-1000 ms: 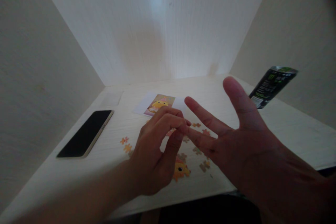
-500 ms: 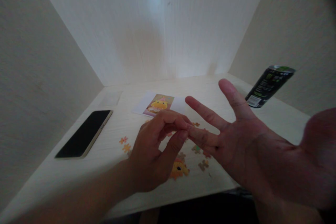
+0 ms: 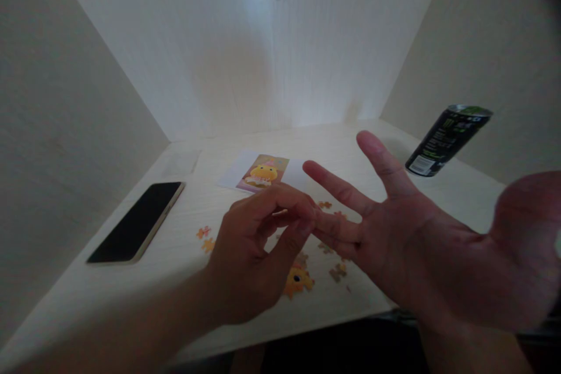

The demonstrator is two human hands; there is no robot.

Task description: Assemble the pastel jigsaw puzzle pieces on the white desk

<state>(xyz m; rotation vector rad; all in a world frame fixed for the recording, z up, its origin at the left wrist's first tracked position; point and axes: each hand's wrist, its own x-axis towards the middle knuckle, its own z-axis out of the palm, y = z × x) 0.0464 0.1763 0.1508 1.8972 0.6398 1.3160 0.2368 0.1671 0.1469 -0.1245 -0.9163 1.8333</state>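
My left hand [image 3: 263,245] is closed, its thumb and forefinger pinching a fingertip of my right hand. My right hand [image 3: 416,245] is turned palm up, with its thumb and two fingers spread apart. The other fingers reach into the left hand's pinch, their tips partly hidden. Below the hands are loose jigsaw pieces [image 3: 338,272] in orange, pink and brown. A few joined pieces [image 3: 299,281] show a yellow face with a dark eye, partly covered by my left hand. Behind the hands lies a reference picture [image 3: 264,172] of a yellow cartoon figure on white paper.
A black-screened phone [image 3: 138,222] lies on the left of the pale table [image 3: 87,310]. On the right, beyond my right hand, stands a dark drink can [image 3: 447,140]. Pale walls close off the back and both sides. The table's front edge is near my forearms.
The view has shifted slightly, so everything sits a little further left. Both hands keep the same pose, the left still pinching the right hand's fingertip.
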